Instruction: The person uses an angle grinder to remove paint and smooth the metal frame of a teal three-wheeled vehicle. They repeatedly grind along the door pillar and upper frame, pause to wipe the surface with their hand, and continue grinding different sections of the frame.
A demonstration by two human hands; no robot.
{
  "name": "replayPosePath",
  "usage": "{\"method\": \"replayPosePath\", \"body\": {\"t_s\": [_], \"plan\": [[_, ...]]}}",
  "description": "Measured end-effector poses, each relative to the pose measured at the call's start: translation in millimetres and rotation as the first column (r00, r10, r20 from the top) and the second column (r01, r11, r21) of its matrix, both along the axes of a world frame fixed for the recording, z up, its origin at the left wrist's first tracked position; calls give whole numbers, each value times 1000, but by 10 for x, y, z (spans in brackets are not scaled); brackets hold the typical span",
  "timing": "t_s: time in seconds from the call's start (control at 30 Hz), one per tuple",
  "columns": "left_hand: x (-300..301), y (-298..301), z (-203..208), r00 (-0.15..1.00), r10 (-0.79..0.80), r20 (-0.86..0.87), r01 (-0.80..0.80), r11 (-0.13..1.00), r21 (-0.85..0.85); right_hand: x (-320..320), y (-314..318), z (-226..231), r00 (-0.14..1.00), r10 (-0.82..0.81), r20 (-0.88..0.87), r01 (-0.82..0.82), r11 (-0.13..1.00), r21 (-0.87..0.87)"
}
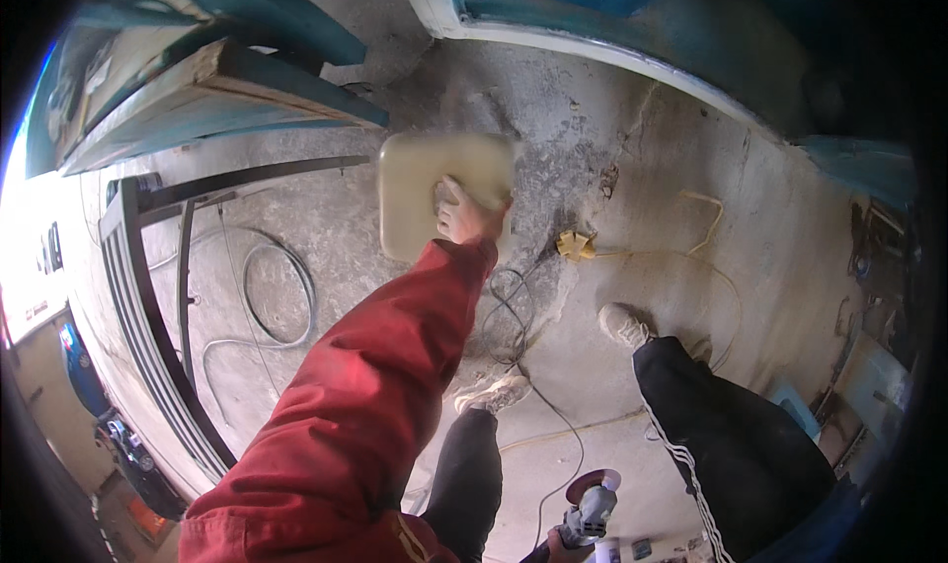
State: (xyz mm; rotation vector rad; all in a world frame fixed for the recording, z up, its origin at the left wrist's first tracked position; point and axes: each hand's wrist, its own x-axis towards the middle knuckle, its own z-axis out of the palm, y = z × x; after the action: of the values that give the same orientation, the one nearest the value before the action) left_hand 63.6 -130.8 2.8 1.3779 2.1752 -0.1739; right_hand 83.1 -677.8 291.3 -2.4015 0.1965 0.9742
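Note:
A beige, square stool (407,202) with rounded corners is below my outstretched left arm in its red sleeve. My left hand (462,215) is closed at the middle of its seat, fingers curled; part of the grip is hidden. Motion blurs the seat's far right corner. Down at the lower edge, my right hand (565,551) is wrapped round an angle grinder (591,516), only partly in view. The grinder's dark red disc (591,484) points away from me, and a dark cord (581,454) runs up along the floor from near it.
A dark metal frame (148,306) stands at left, under teal boards (217,99). A looped hose (306,277) lies beside it. A yellow socket block (575,245) with its cable is right of the stool. My shoes (494,393) are near cords on the concrete.

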Motion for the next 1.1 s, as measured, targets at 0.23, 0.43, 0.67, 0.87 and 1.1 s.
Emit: {"method": "replayPosePath", "body": {"t_s": [0.23, 0.43, 0.67, 0.87, 1.1], "plan": [[-132, -356, -37, 986, -153, 60, 158, 984, -84, -179, 350, 35, 1000, -22, -13, 21, 1000, -5], [-676, -454, -122, 905, -261, 336, 333, 926, -179, -28, 479, 56, 999, 44, 29, -47, 994, 96], [-1592, -356, 183, 710, -456, 536, 594, 797, -110, 145, -6, -1, 987, 66, 144, -107, 949, 295], [-3110, -585, 1109, 759, -569, 315, 635, 754, -168, 184, -194, 154, 983, -104, 148, 61, 961, 271], [-4248, -1003, 2214, 875, -438, 208, 462, 883, -82, 236, 325, 661, 981, -92, 170, 4, 890, 456]]}}
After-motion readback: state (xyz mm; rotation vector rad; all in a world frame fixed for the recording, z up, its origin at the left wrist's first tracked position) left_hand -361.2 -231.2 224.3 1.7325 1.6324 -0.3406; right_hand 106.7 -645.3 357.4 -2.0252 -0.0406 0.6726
